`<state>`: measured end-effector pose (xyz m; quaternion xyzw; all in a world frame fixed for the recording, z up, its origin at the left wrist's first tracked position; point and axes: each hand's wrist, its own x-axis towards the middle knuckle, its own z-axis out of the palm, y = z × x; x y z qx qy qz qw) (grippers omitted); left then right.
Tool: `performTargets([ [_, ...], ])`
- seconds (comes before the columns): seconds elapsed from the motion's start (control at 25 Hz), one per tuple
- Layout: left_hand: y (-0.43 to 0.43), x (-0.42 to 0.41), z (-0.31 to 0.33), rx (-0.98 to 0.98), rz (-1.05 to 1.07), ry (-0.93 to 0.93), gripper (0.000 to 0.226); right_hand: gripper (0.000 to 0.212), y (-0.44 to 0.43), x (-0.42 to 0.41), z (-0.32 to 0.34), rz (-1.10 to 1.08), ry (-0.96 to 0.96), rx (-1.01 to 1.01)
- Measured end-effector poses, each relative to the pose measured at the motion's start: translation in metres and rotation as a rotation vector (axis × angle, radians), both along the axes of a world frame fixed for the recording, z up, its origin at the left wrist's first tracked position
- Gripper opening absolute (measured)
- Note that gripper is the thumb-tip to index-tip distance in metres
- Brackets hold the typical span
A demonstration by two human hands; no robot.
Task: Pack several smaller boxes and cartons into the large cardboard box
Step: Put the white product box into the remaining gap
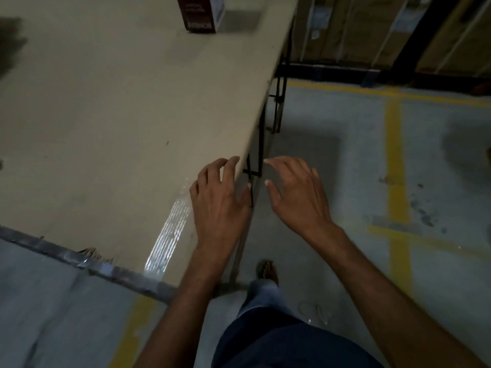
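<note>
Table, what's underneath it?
Only black metal legs show below the table at its right edge, standing on grey floor. The tabletop covers everything else beneath it.

Desk, beige top on black folding legs, worn metal strip along the near edge, set on a grey floor; carries one dark red carton at the far end and a shiny clear tape strip stuck near the right edge.
</note>
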<state>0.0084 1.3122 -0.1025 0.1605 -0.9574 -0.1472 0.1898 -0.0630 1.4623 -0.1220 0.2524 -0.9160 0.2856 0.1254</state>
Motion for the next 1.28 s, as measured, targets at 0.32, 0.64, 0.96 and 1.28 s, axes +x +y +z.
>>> performTargets([
  [0.32, -0.013, -0.160, -0.017, 0.427, 0.091, 0.069, 0.050, 0.042, -0.017, -0.180, 0.009, 0.134, -0.263, -0.105],
  [0.64, -0.076, -0.311, 0.016, 0.639, 0.221, 0.194, 0.055, 0.039, -0.091, -0.366, 0.042, 0.207, -0.290, -0.254],
  [0.96, -0.172, -0.515, 0.064, 0.605, 0.402, 0.386, 0.057, 0.037, -0.214, -0.585, 0.078, 0.405, -0.186, -0.300],
  [1.28, -0.273, -0.666, 0.137, 0.606, 0.550, 0.637, 0.063, 0.049, -0.304, -0.711, 0.121, 0.438, -0.459, -0.540],
])
